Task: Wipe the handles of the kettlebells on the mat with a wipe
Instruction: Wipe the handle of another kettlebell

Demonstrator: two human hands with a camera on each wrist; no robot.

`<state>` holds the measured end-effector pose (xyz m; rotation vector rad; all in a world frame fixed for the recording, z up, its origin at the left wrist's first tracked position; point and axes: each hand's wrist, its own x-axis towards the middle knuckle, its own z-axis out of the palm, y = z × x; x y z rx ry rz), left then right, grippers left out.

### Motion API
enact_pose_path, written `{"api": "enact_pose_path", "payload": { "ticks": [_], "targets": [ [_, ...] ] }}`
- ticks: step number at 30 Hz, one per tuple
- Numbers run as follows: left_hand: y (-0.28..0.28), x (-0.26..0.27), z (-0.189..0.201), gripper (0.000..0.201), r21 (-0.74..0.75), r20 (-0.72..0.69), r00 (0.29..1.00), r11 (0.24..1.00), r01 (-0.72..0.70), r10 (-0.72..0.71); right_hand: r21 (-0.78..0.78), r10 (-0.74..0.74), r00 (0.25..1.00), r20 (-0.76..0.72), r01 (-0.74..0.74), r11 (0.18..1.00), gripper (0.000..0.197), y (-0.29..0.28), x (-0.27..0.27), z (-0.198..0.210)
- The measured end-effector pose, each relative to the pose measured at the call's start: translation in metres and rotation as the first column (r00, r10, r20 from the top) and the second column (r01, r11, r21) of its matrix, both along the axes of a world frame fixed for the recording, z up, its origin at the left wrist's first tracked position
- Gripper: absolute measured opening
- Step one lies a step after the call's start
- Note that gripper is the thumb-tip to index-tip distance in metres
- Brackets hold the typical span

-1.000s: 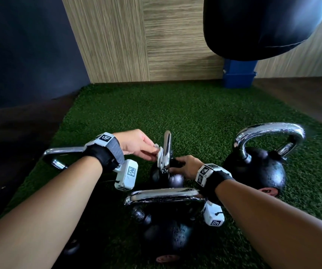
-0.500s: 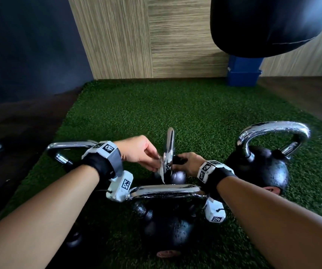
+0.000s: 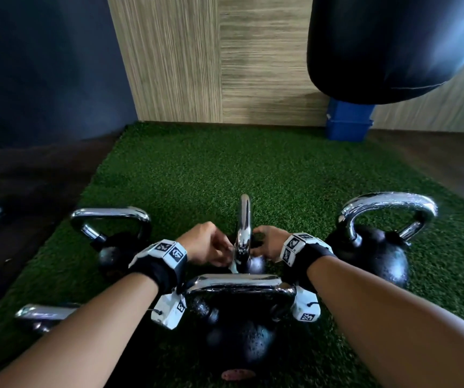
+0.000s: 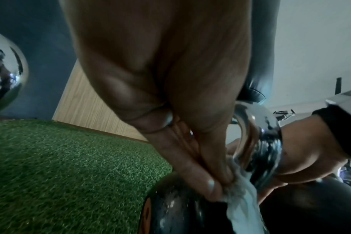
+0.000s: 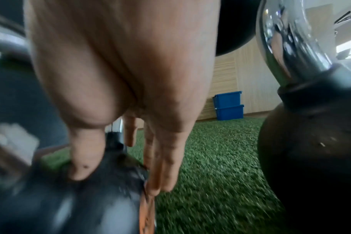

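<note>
Open mat [image 3: 211, 169] beyond crowding kettlebells [image 3: 376, 253].

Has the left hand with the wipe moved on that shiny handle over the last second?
Yes. The left hand pinching the wipe has slid down the middle kettlebell's handle, from near its top toward the black ball.

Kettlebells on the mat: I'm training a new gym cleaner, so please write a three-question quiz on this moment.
1. True or false: the left hand pinches the white wipe against the chrome handle of the small middle kettlebell.
2. The right hand rests on: A) that kettlebell's black body, B) the blue bins, C) the green mat.
3. Fill in: above the mat hangs a black punching ____.

Key: 1 true; 2 A; 3 bag.
</note>
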<state>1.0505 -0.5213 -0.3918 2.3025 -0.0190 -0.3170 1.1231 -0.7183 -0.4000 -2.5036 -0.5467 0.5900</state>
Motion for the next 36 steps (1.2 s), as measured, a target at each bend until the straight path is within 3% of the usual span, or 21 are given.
{"api": "enact_pose_path", "payload": {
  "ticks": [2,4,6,8,12,15,18,20,25,29,31,33,35,36],
  "targets": [
    [0.006,0.002,0.006,0.011,-0.016,-0.021,1.0,1.0,0.005,-0.006,0.006,-0.029,0.997,0.078,0.029,1.0,0.043,0.003,0.006,0.017],
    [0.014,0.006,0.018,0.017,-0.027,0.003,0.999,0.999,-0.036,0.036,0.051,-0.089,0.96,0.267,0.079,0.996,0.032,0.004,0.01,0.037],
    [0.023,0.01,0.032,0.02,-0.08,0.04,0.995,0.993,-0.084,0.087,0.193,-0.169,0.915,0.366,0.103,0.976,0.026,0.005,0.014,0.052],
    [0.029,0.015,0.047,0.02,-0.136,0.09,0.99,0.986,-0.095,0.107,0.345,-0.205,0.913,0.352,0.077,0.935,0.02,0.004,0.016,0.062],
    [0.029,0.028,0.068,0.018,-0.357,0.125,0.974,0.924,-0.135,0.19,0.509,-0.035,0.979,0.2,-0.073,0.858,0.034,0.003,0.015,0.072],
    [0.024,0.036,0.074,0.013,-0.419,0.129,0.973,0.9,-0.119,0.189,0.607,0.008,0.994,0.108,-0.073,0.791,0.035,0.008,0.019,0.074],
    [0.025,0.039,0.075,0.012,-0.422,0.112,0.979,0.9,-0.107,0.169,0.65,0.011,0.995,0.102,-0.075,0.756,0.025,0.01,0.024,0.075],
    [0.027,0.041,0.074,0.022,-0.399,0.115,0.978,0.91,-0.113,0.172,0.666,0.008,0.996,0.085,-0.063,0.743,0.026,0.01,0.028,0.076],
    [0.025,0.045,0.067,0.024,-0.344,0.132,0.969,0.927,-0.152,0.208,0.692,0.073,0.997,-0.002,-0.052,0.72,0.03,0.013,0.029,0.074],
    [0.02,0.047,0.064,0.015,-0.335,0.103,0.989,0.94,-0.068,0.108,0.695,0.026,1.0,0.012,-0.027,0.718,0.028,0.01,0.032,0.068],
    [0.02,0.048,0.06,0.029,-0.265,0.097,0.992,0.963,-0.052,0.08,0.728,-0.046,0.999,0.002,0.03,0.685,0.026,0.006,0.037,0.063],
    [0.019,0.045,0.054,0.047,0.038,0.078,0.996,0.998,-0.046,0.043,0.758,-0.182,0.982,-0.041,0.149,0.635,0.024,0.001,0.043,0.055],
    [0.016,0.036,0.036,0.078,0.347,-0.069,0.997,0.937,0.043,-0.02,0.73,-0.341,0.937,-0.078,0.287,0.621,0.025,-0.005,0.05,0.042],
    [0.013,0.029,0.025,0.098,0.416,-0.155,0.986,0.902,0.113,-0.052,0.689,-0.392,0.917,-0.075,0.332,0.645,0.022,-0.008,0.053,0.034]
  ]
}}
